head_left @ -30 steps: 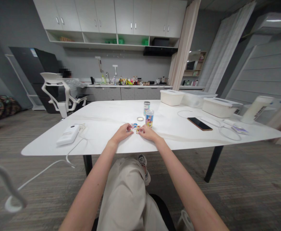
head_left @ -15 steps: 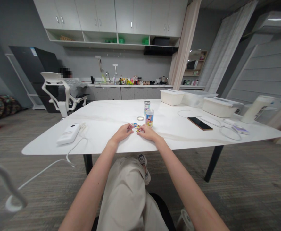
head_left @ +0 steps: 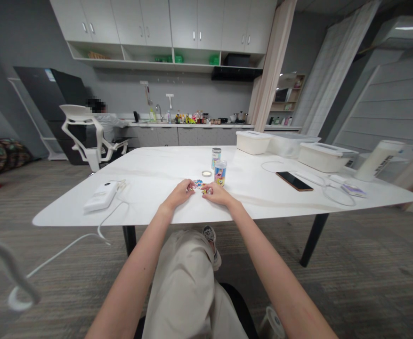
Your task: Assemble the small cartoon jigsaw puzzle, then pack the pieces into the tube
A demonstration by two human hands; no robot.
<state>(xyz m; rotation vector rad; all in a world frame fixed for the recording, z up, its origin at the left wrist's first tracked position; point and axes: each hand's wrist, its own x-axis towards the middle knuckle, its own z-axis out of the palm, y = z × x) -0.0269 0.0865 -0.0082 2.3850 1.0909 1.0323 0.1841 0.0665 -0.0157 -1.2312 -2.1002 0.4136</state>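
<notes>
Small colourful pieces [head_left: 198,183], which look like jigsaw puzzle pieces, lie in a loose heap on the white table [head_left: 157,162]. My left hand [head_left: 182,191] rests at the heap's left side, thumb and fingers curled into a pinch. Facing it from the right, my right hand [head_left: 214,193] has its fingers bent together over the near pieces. What either pinch holds is too small to make out. Just behind my right hand stands a clear can with a cartoon print [head_left: 220,173]. A second can [head_left: 216,157] with a grey lid is farther back, and a round lid [head_left: 206,173] lies left of them.
On the right lie a phone [head_left: 294,181] and white cables, with lidded storage boxes [head_left: 253,142] and a tilted white bottle [head_left: 377,160] behind. A white device [head_left: 101,197] with a cord sits at left. Beyond the table, a person [head_left: 105,125] sits on a white chair.
Both hands stay by the heap, with only slight finger movement. The cans and the lid have not moved.
</notes>
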